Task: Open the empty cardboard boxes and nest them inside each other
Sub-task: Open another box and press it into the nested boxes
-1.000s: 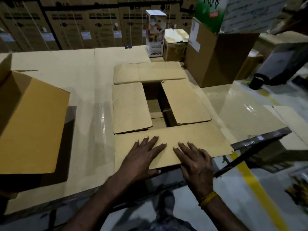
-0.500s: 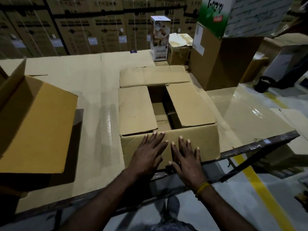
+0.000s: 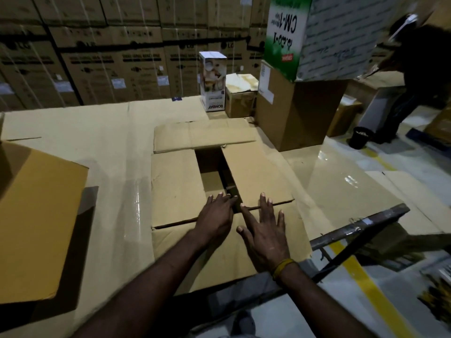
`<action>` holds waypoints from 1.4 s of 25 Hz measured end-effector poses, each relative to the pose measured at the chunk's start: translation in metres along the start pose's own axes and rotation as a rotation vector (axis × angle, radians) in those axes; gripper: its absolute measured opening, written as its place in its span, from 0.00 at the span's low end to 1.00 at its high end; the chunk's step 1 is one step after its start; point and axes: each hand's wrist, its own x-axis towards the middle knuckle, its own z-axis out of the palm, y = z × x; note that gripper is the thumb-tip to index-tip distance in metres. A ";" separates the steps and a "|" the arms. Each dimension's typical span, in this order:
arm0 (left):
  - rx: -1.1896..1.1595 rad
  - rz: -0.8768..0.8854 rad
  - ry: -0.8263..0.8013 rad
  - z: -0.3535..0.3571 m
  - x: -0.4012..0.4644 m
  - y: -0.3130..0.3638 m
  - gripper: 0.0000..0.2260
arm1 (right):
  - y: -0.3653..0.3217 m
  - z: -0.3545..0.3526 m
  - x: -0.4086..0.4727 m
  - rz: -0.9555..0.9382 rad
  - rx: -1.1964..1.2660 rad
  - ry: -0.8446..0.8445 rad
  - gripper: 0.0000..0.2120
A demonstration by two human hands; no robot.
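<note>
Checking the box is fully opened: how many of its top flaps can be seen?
4: far flap, left flap, right flap, and near flap, which lies under both hands.

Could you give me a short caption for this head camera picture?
Both hands, left and right, rest flat on the near flap of an open cardboard box on a cardboard-covered table.

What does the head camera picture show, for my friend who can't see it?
Two bare hands, the left hand and the right hand, lie flat on the near flap of an open brown cardboard box on a cardboard-covered table. A bigger plain brown cardboard box sits to the left, and stacked brown cartons fill the background.
</note>
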 end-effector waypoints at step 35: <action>0.172 0.061 0.187 0.070 0.000 0.068 0.23 | 0.094 -0.004 0.042 0.290 0.202 0.262 0.29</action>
